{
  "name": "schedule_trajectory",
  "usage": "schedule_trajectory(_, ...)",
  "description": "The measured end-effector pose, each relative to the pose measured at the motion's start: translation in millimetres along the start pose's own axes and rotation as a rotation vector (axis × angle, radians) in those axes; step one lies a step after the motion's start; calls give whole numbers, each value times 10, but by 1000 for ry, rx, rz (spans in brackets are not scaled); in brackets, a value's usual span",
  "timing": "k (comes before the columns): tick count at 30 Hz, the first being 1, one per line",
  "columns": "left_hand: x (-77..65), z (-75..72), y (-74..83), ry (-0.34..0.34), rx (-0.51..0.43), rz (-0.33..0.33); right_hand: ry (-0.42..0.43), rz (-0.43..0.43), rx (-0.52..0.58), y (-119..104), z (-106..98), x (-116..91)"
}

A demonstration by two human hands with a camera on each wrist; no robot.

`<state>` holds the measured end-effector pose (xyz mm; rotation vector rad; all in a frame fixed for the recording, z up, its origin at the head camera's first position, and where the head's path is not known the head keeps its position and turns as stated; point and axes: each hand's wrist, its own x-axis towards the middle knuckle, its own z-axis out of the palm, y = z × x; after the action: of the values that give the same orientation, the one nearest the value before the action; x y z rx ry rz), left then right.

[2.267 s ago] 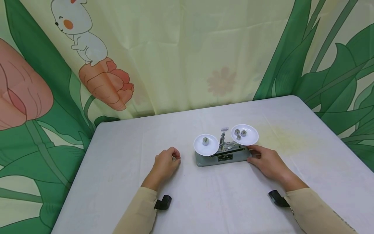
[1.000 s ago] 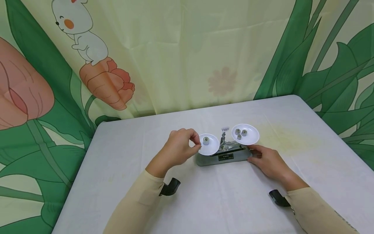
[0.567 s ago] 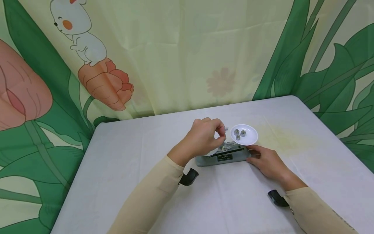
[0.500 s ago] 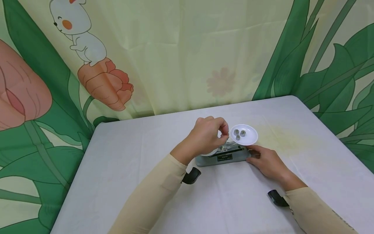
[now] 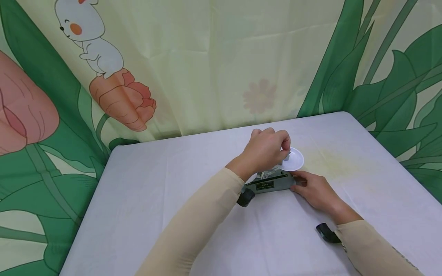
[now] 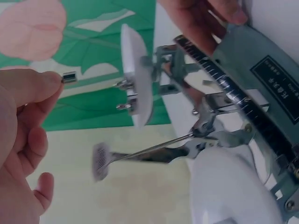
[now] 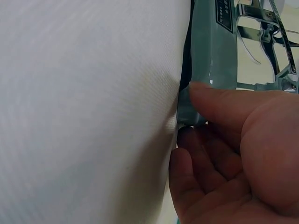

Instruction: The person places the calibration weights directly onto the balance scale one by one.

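My left hand (image 5: 267,151) is over the right pan (image 5: 297,160) of a grey balance scale (image 5: 276,185). In the left wrist view, its thumb and finger pinch a small metal weight (image 6: 69,77), apart from the pan. Two more metal weights (image 6: 125,84) show on that white pan (image 6: 136,70). My right hand (image 5: 315,191) holds the right end of the scale's base, with the thumb on it in the right wrist view and fingers curled at the end. The left pan (image 6: 229,186) is mostly hidden by my left hand and arm in the head view.
The scale stands on a table with a white cloth (image 5: 145,199). A printed curtain (image 5: 193,69) hangs behind the table's back edge. Black wrist cameras (image 5: 246,197) sit at both cuffs. The scale's thin metal pointer (image 6: 154,147) rises between the pans.
My left hand has moved right from the table, past the left pan, to the right pan, and one of its three weights is now pinched there. My right hand has stayed at the base.
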<state>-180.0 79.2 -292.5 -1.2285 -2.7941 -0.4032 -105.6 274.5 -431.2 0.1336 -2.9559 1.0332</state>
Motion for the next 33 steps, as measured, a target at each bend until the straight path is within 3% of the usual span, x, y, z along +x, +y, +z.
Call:
schedule_trajectory(6,106,140,109,15,78,25,-8,20,12,1,3,-7)
schedule_trajectory(15,155,260,198,-17,197,-14,-12,38,19,-22,20,17)
schedule_trajectory(20,160,326,218,-22,228,-49,-11,49,6,-26,16,16)
schedule_trajectory(33,163,416,257,-77,286,-59,-19,74,3,-19,17,-6)
